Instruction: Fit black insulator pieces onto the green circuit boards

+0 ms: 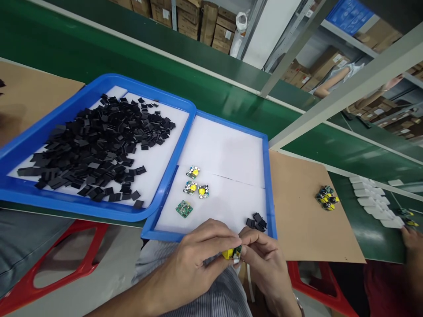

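Between my two hands, over the near edge of the white-lined tray, is a small circuit board with a yellow component. My left hand pinches its left side between thumb and fingers. From the right, the fingertips of my right hand are closed on the same board; whether they also hold a small black piece is hidden. Several circuit boards with yellow parts lie on the tray lining, and one green board shows a flatter face. A few black plastic pieces sit near the tray's right corner.
A blue tray heaped with black pieces overlaps the left side of the blue-rimmed white tray. Cardboard to the right bears a cluster of boards. White holders and a co-worker's hand are farther right.
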A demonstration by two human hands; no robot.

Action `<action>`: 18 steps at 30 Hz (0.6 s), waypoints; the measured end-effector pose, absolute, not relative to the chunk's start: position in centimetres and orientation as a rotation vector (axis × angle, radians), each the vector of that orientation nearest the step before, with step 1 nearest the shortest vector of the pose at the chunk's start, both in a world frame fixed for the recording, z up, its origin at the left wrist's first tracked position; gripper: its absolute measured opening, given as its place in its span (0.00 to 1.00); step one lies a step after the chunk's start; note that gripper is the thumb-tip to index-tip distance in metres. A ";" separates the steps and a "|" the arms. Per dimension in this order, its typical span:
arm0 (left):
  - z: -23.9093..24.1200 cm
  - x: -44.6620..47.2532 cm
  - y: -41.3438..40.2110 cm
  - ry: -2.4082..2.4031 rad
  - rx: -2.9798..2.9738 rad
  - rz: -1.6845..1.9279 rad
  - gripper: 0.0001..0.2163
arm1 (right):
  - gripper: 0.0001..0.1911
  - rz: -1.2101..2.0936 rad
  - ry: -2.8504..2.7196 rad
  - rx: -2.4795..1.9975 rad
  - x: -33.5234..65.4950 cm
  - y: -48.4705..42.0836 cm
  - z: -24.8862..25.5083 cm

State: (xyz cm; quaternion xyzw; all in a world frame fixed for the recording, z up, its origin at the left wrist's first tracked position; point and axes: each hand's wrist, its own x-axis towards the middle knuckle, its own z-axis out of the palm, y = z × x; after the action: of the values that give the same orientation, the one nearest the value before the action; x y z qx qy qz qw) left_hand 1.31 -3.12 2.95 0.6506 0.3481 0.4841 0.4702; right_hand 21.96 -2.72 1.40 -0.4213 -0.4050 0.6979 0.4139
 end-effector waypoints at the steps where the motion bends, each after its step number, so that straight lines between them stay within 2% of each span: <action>1: 2.9 1.3 -3.1 0.842 1.609 1.195 0.22 | 0.02 1.767 -1.017 -1.064 22.0 -2.7 1.4; 9: 2.2 1.6 -3.3 0.925 1.628 1.153 0.23 | 0.02 1.657 -1.143 -1.128 22.1 -2.2 1.6; 15: 2.1 1.5 -2.8 0.902 1.480 1.125 0.19 | 0.00 1.762 -1.009 -1.071 21.9 -2.3 0.8; 18: 1.9 1.3 -2.6 0.940 1.388 1.130 0.19 | 0.05 1.670 -0.955 -1.131 21.3 -2.7 0.2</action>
State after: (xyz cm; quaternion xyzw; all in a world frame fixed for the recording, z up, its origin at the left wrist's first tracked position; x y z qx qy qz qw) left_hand 1.32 -2.64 1.89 0.5818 0.3940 0.4735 0.5311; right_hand 21.35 -2.66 0.21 -0.4552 -0.3843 0.6723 0.4395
